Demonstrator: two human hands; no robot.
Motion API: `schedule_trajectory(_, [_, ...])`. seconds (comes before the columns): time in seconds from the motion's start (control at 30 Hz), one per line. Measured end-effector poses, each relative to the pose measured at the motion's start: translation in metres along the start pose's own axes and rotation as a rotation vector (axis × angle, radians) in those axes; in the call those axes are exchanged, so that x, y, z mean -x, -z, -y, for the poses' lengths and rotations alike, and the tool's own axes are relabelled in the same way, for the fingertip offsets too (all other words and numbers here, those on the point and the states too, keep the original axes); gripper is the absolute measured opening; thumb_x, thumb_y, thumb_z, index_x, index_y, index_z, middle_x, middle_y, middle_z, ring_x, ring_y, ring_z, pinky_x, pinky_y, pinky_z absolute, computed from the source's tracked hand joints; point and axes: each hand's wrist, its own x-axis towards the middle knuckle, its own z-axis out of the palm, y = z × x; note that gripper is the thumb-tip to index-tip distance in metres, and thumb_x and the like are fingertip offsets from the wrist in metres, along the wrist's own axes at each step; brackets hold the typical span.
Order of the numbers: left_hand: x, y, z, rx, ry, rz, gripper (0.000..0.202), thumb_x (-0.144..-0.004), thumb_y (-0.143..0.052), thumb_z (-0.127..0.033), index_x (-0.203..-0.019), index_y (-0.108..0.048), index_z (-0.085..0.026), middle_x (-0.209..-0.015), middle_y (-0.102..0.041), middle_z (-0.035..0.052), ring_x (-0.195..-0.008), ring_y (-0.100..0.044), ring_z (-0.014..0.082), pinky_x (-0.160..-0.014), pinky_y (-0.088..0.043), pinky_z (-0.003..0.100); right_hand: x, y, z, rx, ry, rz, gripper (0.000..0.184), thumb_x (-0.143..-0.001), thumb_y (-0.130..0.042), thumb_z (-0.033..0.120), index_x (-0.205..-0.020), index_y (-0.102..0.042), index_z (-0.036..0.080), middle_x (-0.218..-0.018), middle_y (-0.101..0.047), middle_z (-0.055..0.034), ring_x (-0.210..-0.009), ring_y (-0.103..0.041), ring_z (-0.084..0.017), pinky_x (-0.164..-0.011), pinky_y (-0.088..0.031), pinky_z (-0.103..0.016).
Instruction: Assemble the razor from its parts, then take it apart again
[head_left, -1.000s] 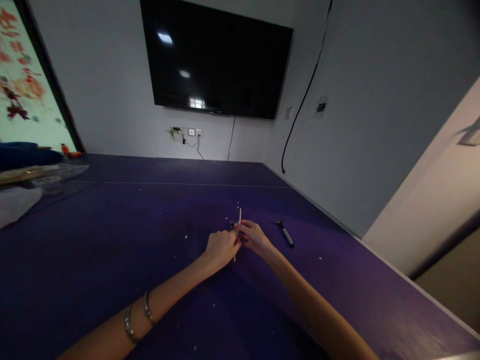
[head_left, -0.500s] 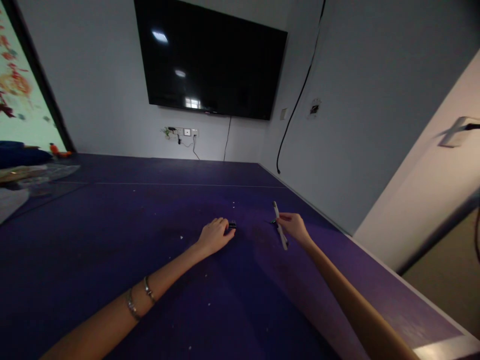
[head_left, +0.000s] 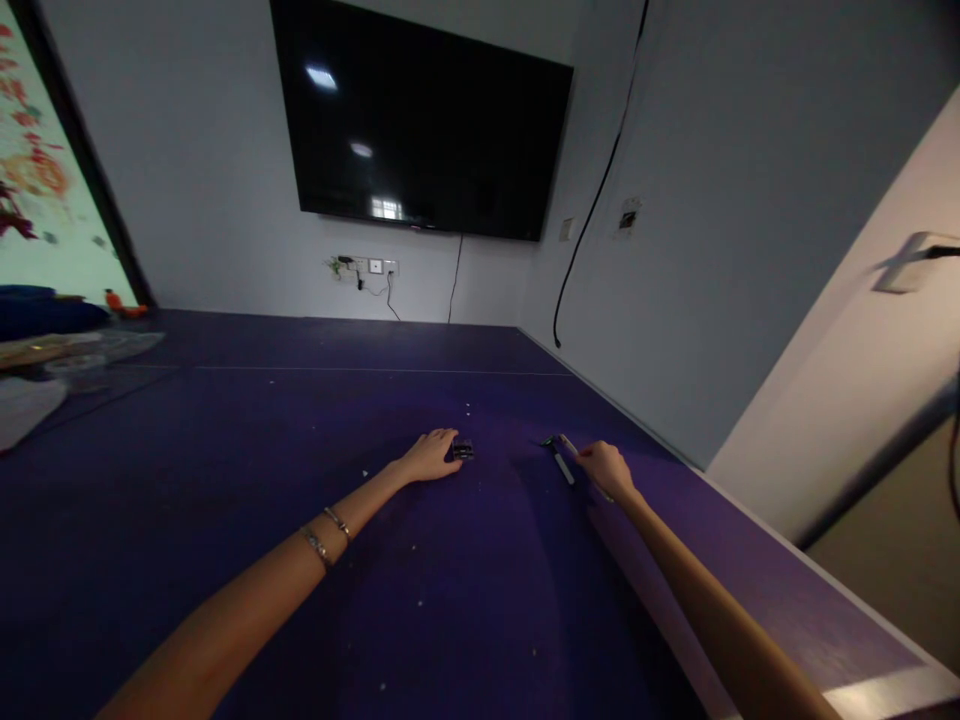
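Observation:
My left hand (head_left: 430, 456) rests on the purple tabletop (head_left: 465, 590), its thumb and fingers closed around the sides of a small black block-like object (head_left: 463, 451). To the right, my right hand (head_left: 606, 469) pinches a slim, light-coloured stick (head_left: 568, 444); its far end juts out past the fingertips and part of it is hidden by the hand. Just left of those fingers lies a small tool (head_left: 562, 468) with a dark head and a grey handle, shaped like a razor. I cannot make out finer details of either piece.
Tiny white scraps (head_left: 468, 408) dot the tabletop. Plastic wrapping (head_left: 112, 347) and dark blue cloth (head_left: 49, 312) lie at the far left. A black cable (head_left: 592, 215) hangs along the right wall, and a television (head_left: 435, 120) is mounted on the back wall.
My right hand has shifted right and slightly nearer, taking the stick off the razor-like tool and tilting it. The left hand has moved little and still holds the black object.

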Motion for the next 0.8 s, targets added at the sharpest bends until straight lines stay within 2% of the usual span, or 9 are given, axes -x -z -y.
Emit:
schedule_trajectory(0.2, [0.000, -0.002, 0.004, -0.027, 0.015, 0.053, 0.055, -0.079, -0.044, -0.036, -0.128, -0.039, -0.014, -0.123, -0.052, 0.0163, -0.113, -0.049, 0.0293, -0.091, -0.038, 0.041, 0.005, -0.002, 0.005, 0.022, -0.005, 0.032, 0.028, -0.076, -0.053, 0.033, -0.093, -0.072, 0.021, -0.089, -0.070, -0.0108, -0.084, -0.065, -0.023, -0.059, -0.042, -0.022])
schedule_trajectory(0.43, [0.001, -0.001, 0.007, 0.005, 0.013, 0.045, 0.054, -0.079, -0.048, -0.038, -0.127, -0.040, -0.016, -0.118, -0.056, 0.0145, -0.106, -0.054, 0.0258, -0.088, -0.040, 0.036, 0.005, -0.003, 0.005, 0.044, 0.018, 0.041, 0.032, -0.076, -0.054, 0.037, -0.096, -0.072, 0.021, -0.090, -0.070, -0.0107, -0.084, -0.065, -0.022, -0.059, -0.042, -0.021])
schedule_trajectory(0.63, [0.000, -0.002, 0.008, 0.050, 0.000, 0.003, 0.053, -0.077, -0.050, -0.037, -0.126, -0.042, -0.016, -0.119, -0.056, 0.0142, -0.105, -0.055, 0.0257, -0.088, -0.040, 0.036, 0.009, 0.009, 0.005, -0.001, 0.052, 0.015, 0.037, -0.079, -0.049, 0.043, -0.088, -0.073, 0.018, -0.084, -0.070, -0.0140, -0.079, -0.066, -0.024, -0.055, -0.040, -0.023])
schedule_trajectory(0.8, [-0.002, -0.005, 0.008, 0.093, -0.016, -0.026, 0.048, -0.078, -0.051, -0.034, -0.122, -0.044, -0.017, -0.116, -0.058, 0.0125, -0.105, -0.056, 0.0236, -0.089, -0.040, 0.035, 0.012, 0.022, 0.010, -0.015, 0.076, -0.022, 0.031, -0.080, -0.048, 0.036, -0.086, -0.073, 0.018, -0.080, -0.071, -0.0122, -0.077, -0.066, -0.023, -0.055, -0.039, -0.023])
